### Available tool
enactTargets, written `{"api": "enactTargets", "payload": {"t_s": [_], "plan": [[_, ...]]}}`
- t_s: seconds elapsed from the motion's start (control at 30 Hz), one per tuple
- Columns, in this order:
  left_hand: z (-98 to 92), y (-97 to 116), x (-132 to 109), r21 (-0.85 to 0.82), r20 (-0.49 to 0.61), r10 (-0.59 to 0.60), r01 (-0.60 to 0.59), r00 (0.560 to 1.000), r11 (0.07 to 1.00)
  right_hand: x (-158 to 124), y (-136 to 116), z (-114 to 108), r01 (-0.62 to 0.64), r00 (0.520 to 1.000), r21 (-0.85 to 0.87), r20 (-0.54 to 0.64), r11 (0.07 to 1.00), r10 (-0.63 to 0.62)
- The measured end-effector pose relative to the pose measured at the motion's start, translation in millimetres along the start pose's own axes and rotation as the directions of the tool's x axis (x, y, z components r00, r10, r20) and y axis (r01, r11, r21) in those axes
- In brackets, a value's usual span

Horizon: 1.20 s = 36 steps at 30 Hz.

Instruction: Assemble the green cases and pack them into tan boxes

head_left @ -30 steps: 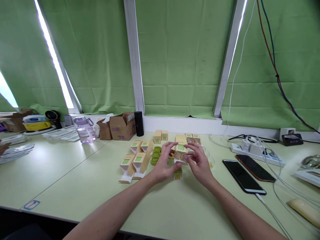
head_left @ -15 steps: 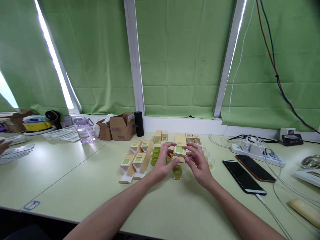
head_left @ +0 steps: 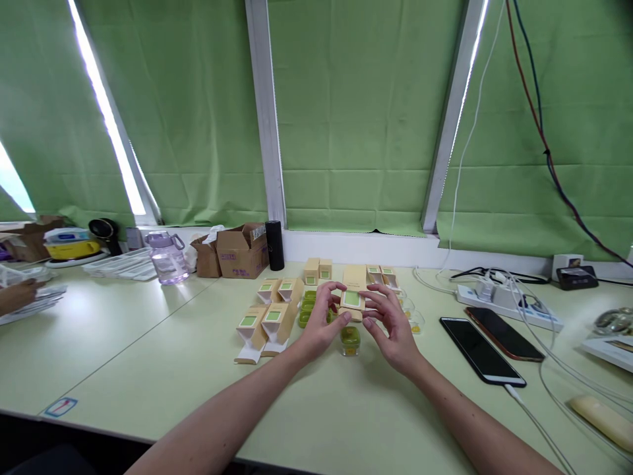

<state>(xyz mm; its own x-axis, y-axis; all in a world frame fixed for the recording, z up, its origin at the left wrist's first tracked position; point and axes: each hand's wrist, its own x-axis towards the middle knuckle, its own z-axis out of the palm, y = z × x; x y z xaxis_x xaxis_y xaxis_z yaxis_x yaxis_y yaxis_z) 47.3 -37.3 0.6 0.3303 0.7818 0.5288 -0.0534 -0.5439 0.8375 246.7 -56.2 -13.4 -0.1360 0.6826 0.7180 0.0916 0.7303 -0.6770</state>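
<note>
Between my hands is a small tan carton (head_left: 353, 300) with a green window, held above the table. My left hand (head_left: 320, 321) grips its left side, thumb at the lower flap. My right hand (head_left: 394, 328) is at the right side, its fingers against the carton and its thumb near the flap. Just below stands a small clear jar with a green lid (head_left: 351, 340). Several green-lidded jars (head_left: 307, 307) are partly hidden behind my left hand. Left of them, several cartons (head_left: 273, 318) lie with their flaps open.
Upright cartons (head_left: 318, 270) stand farther back, and clear containers (head_left: 416, 322) sit beyond my right hand. Two phones (head_left: 483, 349), cables and a power strip (head_left: 509, 305) occupy the right. At left are a purple water jug (head_left: 168, 257), a cardboard box (head_left: 242, 251) and another person's hand (head_left: 20, 295).
The carton has tilted slightly, showing more of its window face, and my right thumb has shifted a little. At far left, the other person's hand has moved farther into view.
</note>
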Motion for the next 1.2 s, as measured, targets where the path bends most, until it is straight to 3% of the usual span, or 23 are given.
{"api": "enactTargets", "payload": {"t_s": [0.4, 0.77, 1.2], "plan": [[0.8, 2.8, -0.1, 0.022, -0.016, -0.005, 0.005, 1.0, 1.0, 0.0, -4.3, 2.1, 0.015, 1.0, -0.023, -0.015, 1.0, -0.015], [0.2, -3.6, 2.4, 0.165, -0.01, 0.119, -0.115, 0.993, 0.979, 1.6, 3.6, 2.7, -0.03, 0.997, -0.028, -0.074, 0.999, 0.028], [1.9, -7.3, 3.5, 0.196, -0.021, 0.152, -0.145, 0.988, 0.97, 1.9, 2.5, 2.3, -0.042, 0.995, -0.041, -0.094, 0.998, 0.038]]}}
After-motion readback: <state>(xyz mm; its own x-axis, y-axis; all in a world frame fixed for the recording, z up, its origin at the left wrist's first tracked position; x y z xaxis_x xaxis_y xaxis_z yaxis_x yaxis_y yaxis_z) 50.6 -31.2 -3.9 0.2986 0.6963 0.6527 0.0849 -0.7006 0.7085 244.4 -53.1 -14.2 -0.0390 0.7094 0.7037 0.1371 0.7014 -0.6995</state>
